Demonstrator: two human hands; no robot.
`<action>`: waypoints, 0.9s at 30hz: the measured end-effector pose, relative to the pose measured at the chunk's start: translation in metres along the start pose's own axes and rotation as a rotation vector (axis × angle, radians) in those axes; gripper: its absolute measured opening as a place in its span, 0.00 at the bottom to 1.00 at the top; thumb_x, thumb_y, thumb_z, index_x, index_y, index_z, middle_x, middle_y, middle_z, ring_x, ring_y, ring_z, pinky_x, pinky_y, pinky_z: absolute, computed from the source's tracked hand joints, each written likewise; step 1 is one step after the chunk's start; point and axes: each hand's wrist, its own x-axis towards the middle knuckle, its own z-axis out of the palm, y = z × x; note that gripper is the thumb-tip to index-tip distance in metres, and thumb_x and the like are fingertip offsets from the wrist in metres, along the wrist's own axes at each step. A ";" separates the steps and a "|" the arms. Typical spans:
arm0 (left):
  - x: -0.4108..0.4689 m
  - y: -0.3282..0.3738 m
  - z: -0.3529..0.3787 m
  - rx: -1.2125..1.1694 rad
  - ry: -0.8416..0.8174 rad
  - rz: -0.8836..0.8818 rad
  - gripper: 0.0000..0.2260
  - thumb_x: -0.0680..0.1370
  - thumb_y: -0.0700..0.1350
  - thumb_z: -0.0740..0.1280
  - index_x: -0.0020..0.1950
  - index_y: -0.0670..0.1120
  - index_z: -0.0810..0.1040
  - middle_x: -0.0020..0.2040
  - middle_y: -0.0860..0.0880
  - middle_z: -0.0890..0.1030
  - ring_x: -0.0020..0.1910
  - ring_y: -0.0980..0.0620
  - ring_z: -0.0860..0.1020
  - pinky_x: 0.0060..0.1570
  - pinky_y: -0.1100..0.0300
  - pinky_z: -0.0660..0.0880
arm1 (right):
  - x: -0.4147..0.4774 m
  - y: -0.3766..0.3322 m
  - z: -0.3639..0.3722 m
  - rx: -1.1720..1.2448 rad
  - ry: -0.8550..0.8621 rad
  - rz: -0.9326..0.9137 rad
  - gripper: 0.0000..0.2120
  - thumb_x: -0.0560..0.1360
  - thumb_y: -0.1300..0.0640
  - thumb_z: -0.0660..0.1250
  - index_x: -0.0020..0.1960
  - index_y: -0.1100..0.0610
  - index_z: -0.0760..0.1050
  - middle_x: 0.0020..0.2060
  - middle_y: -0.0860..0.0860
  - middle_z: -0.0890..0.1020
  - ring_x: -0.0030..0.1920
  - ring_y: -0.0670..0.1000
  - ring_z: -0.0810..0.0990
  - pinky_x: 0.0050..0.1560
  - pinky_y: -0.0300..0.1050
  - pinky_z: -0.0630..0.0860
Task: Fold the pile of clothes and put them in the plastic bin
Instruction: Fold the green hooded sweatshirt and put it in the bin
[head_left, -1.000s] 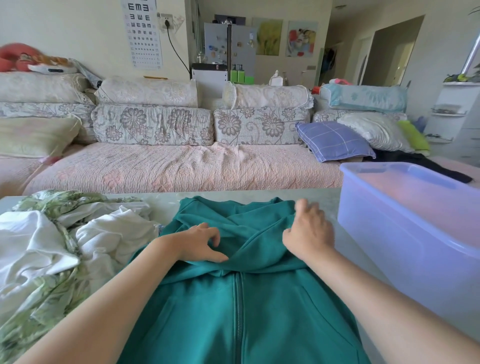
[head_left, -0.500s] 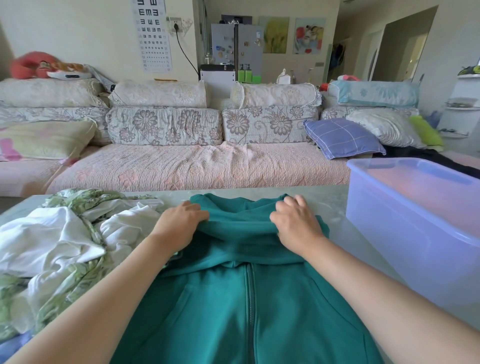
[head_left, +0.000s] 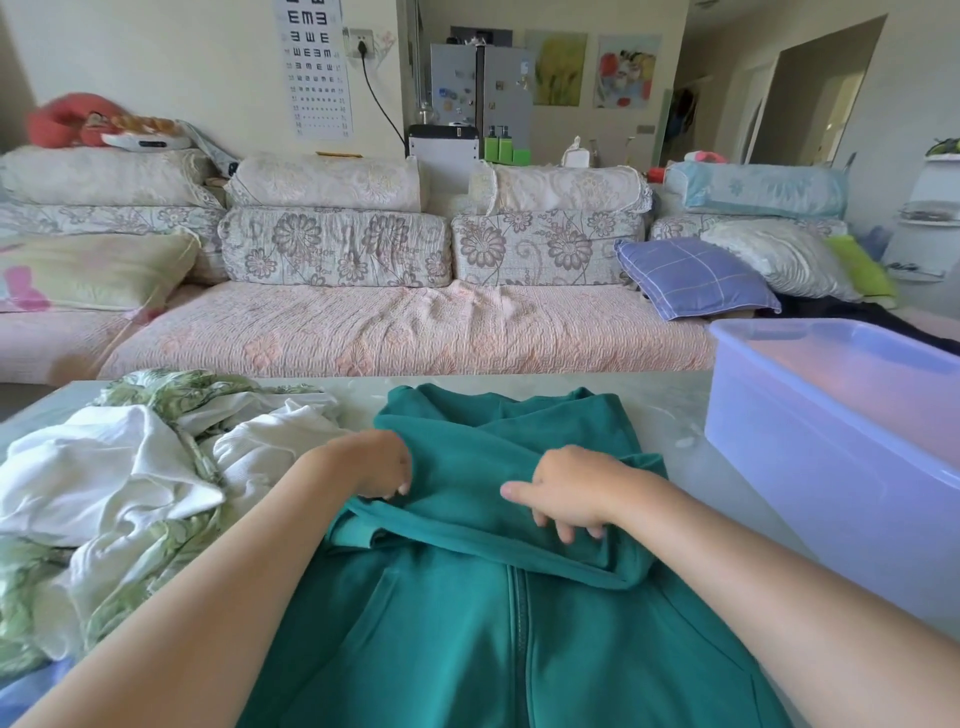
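Head view, left hand (head_left: 375, 464), right hand (head_left: 569, 493), each grip curled round folded top of teal hoodie (head_left: 457, 623)

Teal jacket (head_left: 441, 649) hem below the bottom edge, plastic bin (head_left: 831, 467) end past the right.

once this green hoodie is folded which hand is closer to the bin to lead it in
Right, probably. The right hand grips the hoodie on the side next to the plastic bin; the left hand grips the side by the unfolded pile.
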 end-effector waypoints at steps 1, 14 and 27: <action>0.005 -0.005 0.002 0.004 0.112 0.003 0.16 0.78 0.37 0.57 0.55 0.50 0.82 0.51 0.52 0.80 0.43 0.51 0.77 0.45 0.58 0.76 | 0.007 -0.005 0.002 -0.006 0.151 -0.036 0.24 0.78 0.39 0.55 0.45 0.55 0.81 0.34 0.49 0.85 0.38 0.53 0.83 0.46 0.44 0.77; 0.030 -0.076 0.022 -0.174 0.314 -0.065 0.21 0.79 0.52 0.66 0.71 0.49 0.69 0.58 0.46 0.80 0.53 0.48 0.77 0.49 0.59 0.71 | 0.184 -0.091 -0.009 0.236 0.301 -0.053 0.10 0.82 0.51 0.56 0.54 0.55 0.73 0.39 0.56 0.82 0.39 0.57 0.82 0.46 0.45 0.75; 0.012 -0.084 -0.007 0.105 0.253 -0.398 0.27 0.79 0.37 0.59 0.77 0.43 0.54 0.73 0.45 0.68 0.68 0.41 0.71 0.55 0.50 0.70 | 0.254 -0.141 -0.024 0.462 0.378 -0.205 0.25 0.78 0.61 0.68 0.74 0.54 0.69 0.71 0.56 0.73 0.67 0.56 0.75 0.64 0.44 0.72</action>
